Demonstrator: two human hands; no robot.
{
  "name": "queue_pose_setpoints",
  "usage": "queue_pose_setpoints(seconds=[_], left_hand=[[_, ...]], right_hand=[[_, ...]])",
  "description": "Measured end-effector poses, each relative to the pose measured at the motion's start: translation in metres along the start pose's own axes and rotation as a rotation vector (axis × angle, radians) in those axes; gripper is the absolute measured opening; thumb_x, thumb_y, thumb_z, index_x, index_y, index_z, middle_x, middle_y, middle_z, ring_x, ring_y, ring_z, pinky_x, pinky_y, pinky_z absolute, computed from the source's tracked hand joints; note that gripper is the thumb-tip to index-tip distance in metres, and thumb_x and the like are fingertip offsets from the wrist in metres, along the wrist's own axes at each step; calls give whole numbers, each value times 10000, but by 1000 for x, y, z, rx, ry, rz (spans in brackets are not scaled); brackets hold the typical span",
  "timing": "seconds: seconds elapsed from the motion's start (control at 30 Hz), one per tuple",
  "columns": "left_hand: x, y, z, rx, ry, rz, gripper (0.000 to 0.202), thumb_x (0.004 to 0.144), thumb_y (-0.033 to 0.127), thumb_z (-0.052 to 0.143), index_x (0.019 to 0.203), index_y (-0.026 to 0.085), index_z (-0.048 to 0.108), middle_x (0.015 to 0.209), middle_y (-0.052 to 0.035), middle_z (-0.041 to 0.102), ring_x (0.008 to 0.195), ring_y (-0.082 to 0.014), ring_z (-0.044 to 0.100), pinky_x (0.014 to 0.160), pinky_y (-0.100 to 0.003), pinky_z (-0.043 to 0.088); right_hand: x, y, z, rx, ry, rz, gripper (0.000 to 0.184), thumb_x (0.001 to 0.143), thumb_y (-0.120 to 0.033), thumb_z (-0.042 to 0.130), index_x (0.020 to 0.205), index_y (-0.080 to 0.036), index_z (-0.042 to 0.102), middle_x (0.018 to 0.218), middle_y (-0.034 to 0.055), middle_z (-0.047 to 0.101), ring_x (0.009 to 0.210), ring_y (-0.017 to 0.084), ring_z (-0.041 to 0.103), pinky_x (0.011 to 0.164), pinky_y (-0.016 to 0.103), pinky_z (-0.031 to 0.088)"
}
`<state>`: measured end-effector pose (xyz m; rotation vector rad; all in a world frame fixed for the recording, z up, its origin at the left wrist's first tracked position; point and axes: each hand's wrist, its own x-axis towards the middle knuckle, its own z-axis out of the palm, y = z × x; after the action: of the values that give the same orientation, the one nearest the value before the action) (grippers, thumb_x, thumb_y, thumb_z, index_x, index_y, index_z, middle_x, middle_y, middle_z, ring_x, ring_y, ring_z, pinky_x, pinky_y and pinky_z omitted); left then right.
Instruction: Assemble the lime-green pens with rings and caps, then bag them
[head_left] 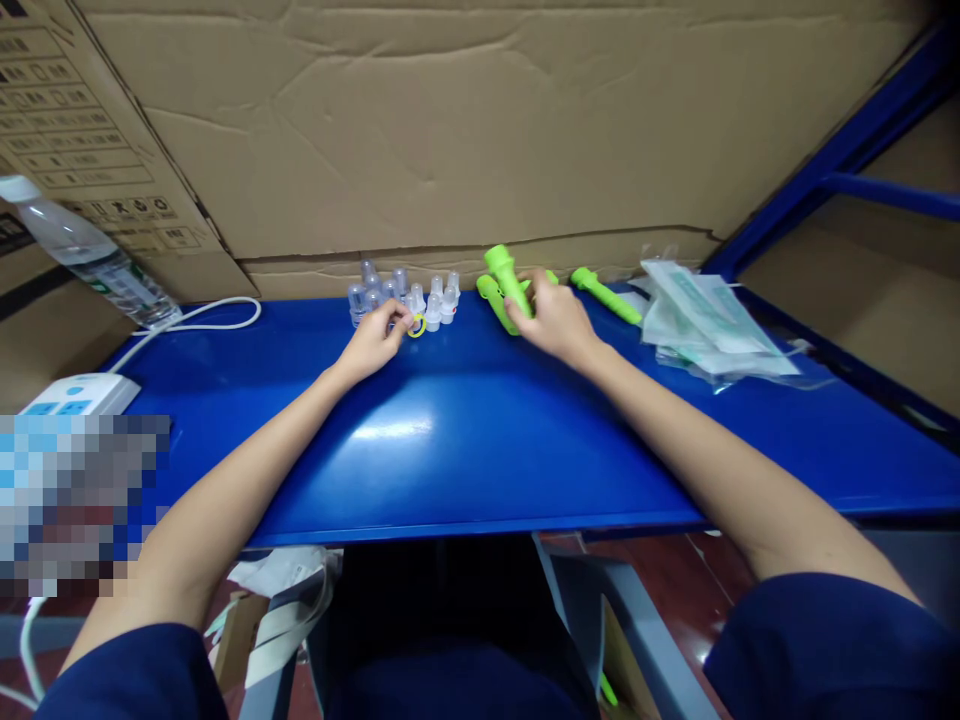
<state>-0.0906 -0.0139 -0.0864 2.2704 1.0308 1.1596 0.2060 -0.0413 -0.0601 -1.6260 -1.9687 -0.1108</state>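
— Blue steel, that's our bench point(480, 440), with cardboard point(480, 130) standing behind it. Where do we have our hands?

— Both are far out near the back edge. Our left hand point(375, 340) is at the cluster of clear caps point(405, 292), fingers curled in and pinching a small yellow ring point(417, 325) just in front of them, low over the bench.

— And the right?

— Our right hand point(551, 318) is closed round a green tube point(508, 280), which sticks up and tilts toward the cardboard. More green tubes lie under and beside it; how many we cannot tell.

— Anything lying loose?

— One green piece point(606, 295) rests flat on the bench just right of that hand, apart from it. Further right we see a heap of clear pouches point(705, 320).

— And on our left side?

— A white power strip point(79, 393) sits at the bench's left end, its cable point(202, 320) looping toward the caps. A water bottle point(90, 250) leans beyond it, against the cardboard.
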Motion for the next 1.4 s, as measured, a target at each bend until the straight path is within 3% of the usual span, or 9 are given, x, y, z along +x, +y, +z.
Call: queue_pose_setpoints(seconds=[0.17, 0.37, 0.6, 0.8, 0.9, 1.03, 1.2, 1.4], left_hand=[[2, -5, 3, -98, 133, -101, 218, 961, 386, 568, 891, 184, 606, 807, -36, 690, 670, -128, 584, 645, -254, 425], [4, -6, 7, -261, 147, -124, 307, 941, 504, 591, 885, 204, 568, 826, -36, 669, 722, -132, 605, 657, -251, 477], [5, -7, 11, -364, 173, -166, 367, 946, 576, 553, 881, 218, 500, 811, -32, 626, 683, -123, 581, 604, -247, 486], [2, -5, 15, -471, 111, -204, 206, 960, 378, 586, 1064, 244, 470, 674, 44, 557, 564, -101, 520, 584, -242, 452], [2, -5, 18, -426, 100, -163, 148, 969, 338, 568, 1061, 238, 509, 657, 39, 560, 557, -108, 534, 583, -246, 464], [3, -7, 18, -324, 92, -83, 259, 987, 478, 547, 970, 222, 583, 695, -2, 601, 578, -124, 573, 564, -254, 483], [3, -6, 17, -375, 140, -73, 386, 935, 587, 591, 947, 202, 589, 811, -38, 662, 681, -134, 626, 615, -250, 517], [0, 7, 16, -404, 43, -141, 190, 932, 353, 625, 917, 164, 641, 859, -49, 715, 781, -151, 677, 689, -234, 524]], right_hand=[[-25, -38, 11, 89, -187, -293, 514, 953, -390, 471, 1392, -126, 511, 988, 144, 738, 834, 317, 708, 741, 419, 530], [-36, -44, 19, 50, -252, -488, 517, 976, -382, 446, 1396, -90, 514, 1091, 149, 758, 854, 277, 727, 686, 347, 495], [-35, -40, 22, 26, -249, -549, 496, 989, -375, 440, 1392, -101, 532, 1201, 148, 742, 898, 261, 741, 686, 335, 492], [-36, -41, 22, 51, -217, -594, 516, 993, -380, 428, 1394, -77, 543, 1214, 153, 738, 902, 247, 745, 669, 329, 490], [-37, -41, 23, 53, -199, -620, 525, 996, -376, 414, 1395, -64, 548, 1226, 162, 733, 889, 248, 747, 668, 338, 500], [-38, -40, 24, 39, -179, -627, 519, 993, -378, 418, 1383, -68, 561, 1224, 159, 737, 885, 245, 751, 661, 334, 506], [-37, -39, 26, 52, -133, -653, 503, 998, -371, 424, 1364, -59, 571, 1210, 158, 741, 902, 238, 753, 659, 316, 508], [-38, -39, 28, 44, -104, -687, 484, 995, -358, 439, 1355, -64, 572, 1176, 150, 753, 845, 212, 742, 632, 296, 488]])
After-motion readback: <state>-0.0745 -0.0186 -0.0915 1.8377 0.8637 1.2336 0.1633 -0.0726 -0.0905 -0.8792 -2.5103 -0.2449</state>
